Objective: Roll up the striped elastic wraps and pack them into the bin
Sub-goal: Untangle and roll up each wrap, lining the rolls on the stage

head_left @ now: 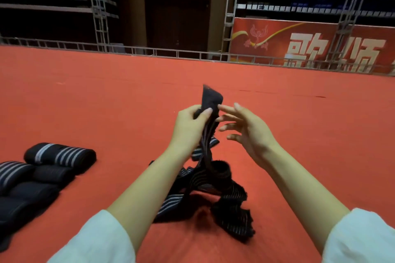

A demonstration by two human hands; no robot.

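A long black elastic wrap with grey stripes (210, 179) trails loose over the red floor in front of me. Its upper end is lifted, and my left hand (190, 126) pinches it between thumb and fingers, so the black tip (210, 97) sticks up above the hand. My right hand (243, 128) hovers just right of that end with fingers spread and relaxed, fingertips close to the strap. Several rolled striped wraps (59, 155) lie together on the floor at the left. No bin is in view.
Red carpet (106, 96) covers the floor all around. A low metal rail (149, 51) runs along its far edge, with a red banner (310, 45) at the back right and dark seating racks and a doorway beyond.
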